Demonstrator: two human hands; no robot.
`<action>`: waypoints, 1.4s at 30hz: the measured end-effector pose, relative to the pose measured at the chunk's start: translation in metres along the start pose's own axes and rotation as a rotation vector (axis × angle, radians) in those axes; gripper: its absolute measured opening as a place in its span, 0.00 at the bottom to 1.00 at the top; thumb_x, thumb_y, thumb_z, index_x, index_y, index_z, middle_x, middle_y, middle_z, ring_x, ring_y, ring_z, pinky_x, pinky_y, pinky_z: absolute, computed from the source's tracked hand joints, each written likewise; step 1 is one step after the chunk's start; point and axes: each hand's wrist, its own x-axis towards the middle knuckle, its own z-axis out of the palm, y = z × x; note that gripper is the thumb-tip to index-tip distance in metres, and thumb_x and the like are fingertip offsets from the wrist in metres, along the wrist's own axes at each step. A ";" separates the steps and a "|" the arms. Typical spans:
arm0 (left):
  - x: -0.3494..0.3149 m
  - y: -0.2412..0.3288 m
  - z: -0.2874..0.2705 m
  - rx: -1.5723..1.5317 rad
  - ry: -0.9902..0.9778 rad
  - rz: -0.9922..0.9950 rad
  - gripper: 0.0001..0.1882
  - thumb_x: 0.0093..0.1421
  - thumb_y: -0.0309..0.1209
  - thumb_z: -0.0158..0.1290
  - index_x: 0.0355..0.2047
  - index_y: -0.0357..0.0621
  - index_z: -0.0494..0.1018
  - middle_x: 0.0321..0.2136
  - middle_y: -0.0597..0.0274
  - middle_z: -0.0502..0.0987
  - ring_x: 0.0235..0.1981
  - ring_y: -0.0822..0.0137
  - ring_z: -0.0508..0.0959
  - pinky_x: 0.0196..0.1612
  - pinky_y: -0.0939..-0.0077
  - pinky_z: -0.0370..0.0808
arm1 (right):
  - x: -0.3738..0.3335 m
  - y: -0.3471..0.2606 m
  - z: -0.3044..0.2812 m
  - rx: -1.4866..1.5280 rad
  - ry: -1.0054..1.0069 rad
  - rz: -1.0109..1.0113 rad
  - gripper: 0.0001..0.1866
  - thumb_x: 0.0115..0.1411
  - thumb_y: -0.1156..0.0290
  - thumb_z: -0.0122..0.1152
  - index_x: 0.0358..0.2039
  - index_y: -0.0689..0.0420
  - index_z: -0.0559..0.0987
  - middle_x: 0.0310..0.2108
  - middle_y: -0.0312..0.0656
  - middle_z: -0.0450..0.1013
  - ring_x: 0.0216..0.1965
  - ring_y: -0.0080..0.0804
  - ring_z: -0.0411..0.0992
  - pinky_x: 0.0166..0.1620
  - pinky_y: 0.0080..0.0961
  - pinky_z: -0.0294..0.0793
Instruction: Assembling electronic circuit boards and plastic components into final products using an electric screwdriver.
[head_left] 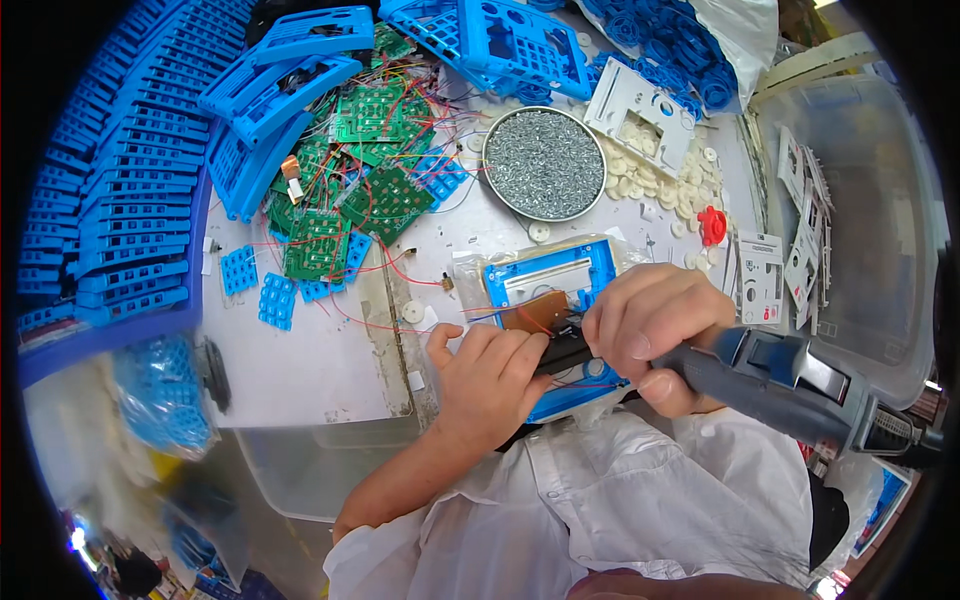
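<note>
A blue plastic housing (603, 262) lies in front of me, with a brown board (533, 312) and thin wires inside. My left hand (490, 385) is at its left side, fingers curled on a black bar-shaped part (563, 352) over the housing. My right hand (655, 330) is closed round the front of a grey and black power screwdriver (785, 390), which points left toward the black part. The tool's tip is hidden by my fingers. Clear plastic film (468, 270) lies beneath the housing.
Beyond the housing stands a round tin (544, 163) of small screws. Green circuit boards (385, 200) with wires lie left of it, white discs (645, 185) and a red part (712, 226) right. Blue housings (135, 190) are stacked far left; a clear bin (860, 220) stands right.
</note>
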 end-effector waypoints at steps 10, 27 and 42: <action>-0.003 -0.004 -0.002 0.029 -0.034 -0.004 0.25 0.48 0.43 0.69 0.46 0.54 0.77 0.39 0.73 0.78 0.39 0.65 0.74 0.52 0.51 0.56 | -0.003 0.000 -0.001 0.233 0.116 -0.031 0.15 0.61 0.71 0.69 0.43 0.64 0.74 0.18 0.38 0.70 0.16 0.27 0.67 0.23 0.29 0.71; 0.058 -0.007 -0.030 0.023 0.021 -0.106 0.16 0.52 0.37 0.68 0.39 0.48 0.79 0.37 0.65 0.80 0.42 0.62 0.76 0.54 0.56 0.58 | 0.011 -0.012 -0.037 0.025 0.310 0.116 0.21 0.66 0.57 0.65 0.49 0.54 0.68 0.15 0.29 0.63 0.19 0.21 0.61 0.30 0.25 0.66; 0.054 -0.022 -0.016 -0.116 -0.012 -0.087 0.08 0.52 0.29 0.68 0.30 0.48 0.79 0.30 0.69 0.81 0.35 0.65 0.76 0.50 0.63 0.59 | 0.006 -0.003 -0.066 -0.034 0.466 -0.038 0.26 0.62 0.62 0.69 0.52 0.66 0.70 0.20 0.36 0.71 0.19 0.22 0.67 0.31 0.26 0.74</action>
